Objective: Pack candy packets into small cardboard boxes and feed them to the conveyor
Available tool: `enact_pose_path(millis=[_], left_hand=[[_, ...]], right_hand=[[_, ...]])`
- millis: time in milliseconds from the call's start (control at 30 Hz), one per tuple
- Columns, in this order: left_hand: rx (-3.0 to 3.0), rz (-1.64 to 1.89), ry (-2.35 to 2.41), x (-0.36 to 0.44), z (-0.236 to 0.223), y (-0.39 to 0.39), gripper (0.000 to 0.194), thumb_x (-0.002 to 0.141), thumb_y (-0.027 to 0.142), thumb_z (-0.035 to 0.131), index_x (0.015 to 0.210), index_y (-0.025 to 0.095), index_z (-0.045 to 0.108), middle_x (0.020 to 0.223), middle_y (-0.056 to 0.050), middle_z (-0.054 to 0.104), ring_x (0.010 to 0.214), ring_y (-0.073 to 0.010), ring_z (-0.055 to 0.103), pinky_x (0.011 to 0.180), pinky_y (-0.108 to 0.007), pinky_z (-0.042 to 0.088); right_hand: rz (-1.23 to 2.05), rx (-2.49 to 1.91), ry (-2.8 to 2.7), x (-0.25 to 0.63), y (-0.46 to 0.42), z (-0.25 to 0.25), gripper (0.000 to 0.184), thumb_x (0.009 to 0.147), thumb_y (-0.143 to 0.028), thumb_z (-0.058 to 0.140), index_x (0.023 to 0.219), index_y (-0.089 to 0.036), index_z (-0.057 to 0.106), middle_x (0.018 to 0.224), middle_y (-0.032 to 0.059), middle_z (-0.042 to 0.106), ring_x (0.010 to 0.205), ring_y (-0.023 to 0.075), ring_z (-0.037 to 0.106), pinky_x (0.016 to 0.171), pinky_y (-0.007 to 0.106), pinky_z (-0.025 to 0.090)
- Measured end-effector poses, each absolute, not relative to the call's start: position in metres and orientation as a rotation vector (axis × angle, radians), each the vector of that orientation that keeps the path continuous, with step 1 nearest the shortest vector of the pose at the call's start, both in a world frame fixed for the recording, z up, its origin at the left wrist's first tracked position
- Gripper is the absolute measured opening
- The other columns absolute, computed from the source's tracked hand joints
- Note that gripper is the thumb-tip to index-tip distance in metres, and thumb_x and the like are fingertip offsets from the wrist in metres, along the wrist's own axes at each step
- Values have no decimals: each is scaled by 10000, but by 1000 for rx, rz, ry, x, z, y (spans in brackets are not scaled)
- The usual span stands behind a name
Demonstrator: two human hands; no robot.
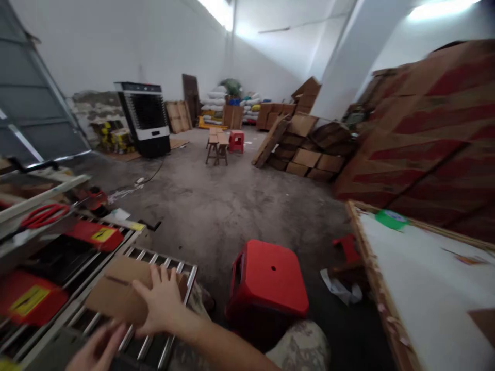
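Right hand spread open on cardboard box, left hand half-curled at near edge, grip indeterminate, roller conveyor beneath, red stool adjacent.

Pale trousers mottled with grey-brown blotches cover a rounded knee between 5 and 6 o'clock; the right forearm, just past 6 o'clock, is sleeveless.
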State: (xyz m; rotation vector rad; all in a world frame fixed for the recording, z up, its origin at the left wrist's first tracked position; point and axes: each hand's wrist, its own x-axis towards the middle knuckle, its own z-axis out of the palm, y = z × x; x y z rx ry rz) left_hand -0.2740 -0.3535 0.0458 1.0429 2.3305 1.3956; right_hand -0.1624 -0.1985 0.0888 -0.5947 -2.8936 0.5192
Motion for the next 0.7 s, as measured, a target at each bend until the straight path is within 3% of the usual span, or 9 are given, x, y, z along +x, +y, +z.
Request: enact_pose_path(millis=[67,100,200,233,300,500,700], left_hand=[[1279,1294,2373,-258,80,-345,584,820,652,515,1188,217,641,1155,-93,709,1097,-296,656,965,-447,522],[1432,1253,2324,-248,91,-332,617,856,628,478,1278,191,590,1285,-118,645,1230,-295,577,1092,-478,415],[1643,731,2408,-226,92,-292,1036,667,760,636,1469,143,415,1551,-206,347,1459,-414,245,1172,-606,184],[1670,598,2433,-220,87,-283,1160,595,792,672,1505,143,359,1587,-217,260,1477,-439,163,1173,-625,136],[1697,429,2496,-210,78,-277,1255,543,800,701,1536,151,294,1612,-225,163,1485,-463,78,1170,-643,68],[1697,302,2638,-221,70,-288,988,744,630,629,1528,125,304,1611,-221,177,1494,-425,86,1183,-613,17],[1597,167,2657,-400,87,-298,919,775,551,615,1520,118,294,1617,-197,179,1497,-388,109,1185,-571,106]], right_hand=[[524,-609,-2950,-159,-197,92,1142,600,-682,777,1537,-303,247,1618,198,67,1439,492,152,1094,712,178],[530,-616,-2989,-154,-192,94,1116,640,-642,774,1544,-253,248,1611,222,82,1441,484,159,1107,704,156],[810,-485,-2997,-134,-162,92,1004,725,-468,762,1527,-92,287,1589,259,151,1476,414,119,1174,601,136],[1031,-390,-2911,-125,-151,88,1027,719,-487,764,1530,-91,274,1587,252,172,1484,387,122,1188,573,138],[1460,-318,-2540,-102,-134,77,917,840,-529,632,1559,-166,195,1592,190,223,1477,303,220,1193,513,215],[1820,-673,-2101,-12,-120,44,796,791,-598,688,1455,-247,425,1459,156,481,1326,304,485,1084,526,423],[1798,-1050,-1900,80,-108,7,766,726,-639,737,1349,-237,546,1319,171,607,1172,295,618,1066,523,462]])
